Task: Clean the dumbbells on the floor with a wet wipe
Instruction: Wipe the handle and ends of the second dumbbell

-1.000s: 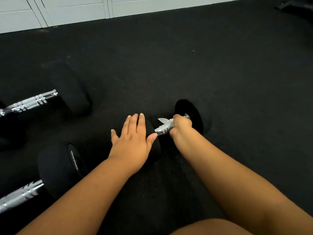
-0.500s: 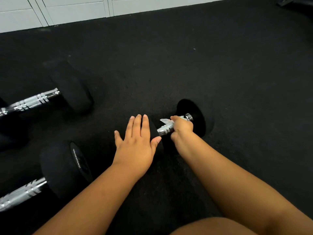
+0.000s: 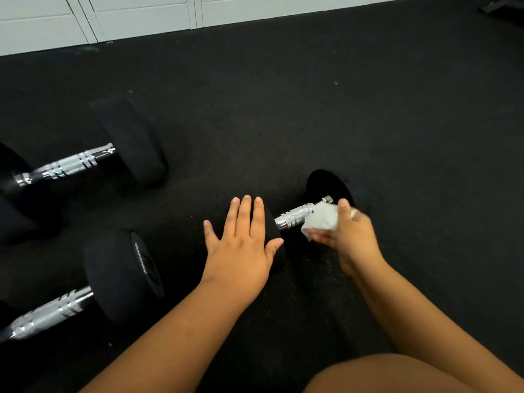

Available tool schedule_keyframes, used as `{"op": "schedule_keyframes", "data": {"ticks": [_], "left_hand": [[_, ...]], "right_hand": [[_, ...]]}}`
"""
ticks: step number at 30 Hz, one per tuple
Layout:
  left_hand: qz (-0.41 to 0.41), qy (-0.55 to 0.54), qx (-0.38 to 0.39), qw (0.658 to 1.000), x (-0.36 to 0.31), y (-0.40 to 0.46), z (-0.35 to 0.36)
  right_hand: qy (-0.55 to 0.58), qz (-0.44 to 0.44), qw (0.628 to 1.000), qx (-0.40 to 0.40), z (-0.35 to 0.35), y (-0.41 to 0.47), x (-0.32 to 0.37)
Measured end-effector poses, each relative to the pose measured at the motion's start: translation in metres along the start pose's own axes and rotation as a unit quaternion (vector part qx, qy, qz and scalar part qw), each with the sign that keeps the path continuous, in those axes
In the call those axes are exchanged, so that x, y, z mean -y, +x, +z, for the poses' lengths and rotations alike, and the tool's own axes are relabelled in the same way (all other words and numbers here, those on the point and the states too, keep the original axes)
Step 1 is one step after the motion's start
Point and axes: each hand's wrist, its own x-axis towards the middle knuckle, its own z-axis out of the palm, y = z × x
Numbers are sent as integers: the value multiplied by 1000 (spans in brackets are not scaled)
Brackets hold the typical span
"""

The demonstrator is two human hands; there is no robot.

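Left hand [image 3: 239, 251]: flat, fingers straight, pressing the near dumbbell [image 3: 295, 218] head, frame centre.
Right hand [image 3: 347, 234]: grip grasping the wet wipe [image 3: 321, 219], beside the chrome handle.
Floor [image 3: 312, 109]: black.

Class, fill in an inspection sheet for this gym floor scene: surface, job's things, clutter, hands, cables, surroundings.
Surface: black rubber floor.
Job's things: small dumbbell being wiped; wet wipe against its chrome handle; two larger dumbbells to the left.
Clutter: nothing seen.
Hands: left hand flat on the small dumbbell's near head; right hand holds the wipe.
Cables: nothing seen.
Surroundings: white panelled wall behind.
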Motion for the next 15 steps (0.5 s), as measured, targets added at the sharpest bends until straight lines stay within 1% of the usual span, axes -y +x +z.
{"op": "schedule_keyframes", "data": {"ticks": [1, 2, 3, 4, 5, 6, 7, 8, 9, 10, 11, 12, 13, 14, 15], "left_hand": [[3, -1, -4, 1000, 0, -1, 0], [5, -3, -8, 1000, 1, -2, 0], [5, -10, -14, 1000, 2, -3, -1], [6, -21, -24, 999, 4, -3, -1], [6, -35, -36, 999, 6, -3, -3], [7, -46, -45, 998, 9, -4, -4], [10, -53, -52, 997, 9, -4, -5], [14, -54, -55, 997, 10, -5, -5], [19, -50, -54, 997, 9, -5, -4], [22, -45, -53, 997, 7, -6, -3], [24, -41, -58, 997, 6, -7, -1], [24, -38, -61, 997, 5, -8, 0], [25, -32, -68, 997, 3, -9, 2], [27, -23, -78, 996, 3, -9, 5], [28, -15, -91, 995, 2, -10, 8]], "right_hand": [[-13, -62, 998, -8, -2, -8, 10], [-63, -142, 988, -20, -4, -12, 18], [-136, -228, 964, -33, -4, -15, 26], [-204, -308, 929, -36, -5, -14, 30], [-258, -358, 897, -6, -3, -12, 31], [-321, -385, 864, 52, -1, -5, 29], [-412, -393, 811, 134, 2, 4, 22], [-511, -377, 741, 218, 4, 13, 11], [-570, -354, 687, 280, 4, 21, 0], [-569, -326, 686, 316, 2, 25, -6], [-517, -310, 731, 319, 1, 26, -7], [-444, -308, 786, 300, 0, 27, -6], [-393, -316, 822, 264, 0, 27, -3], [-387, -327, 829, 235, 1, 30, -1], [-418, -344, 808, 234, 4, 31, 1]]}}
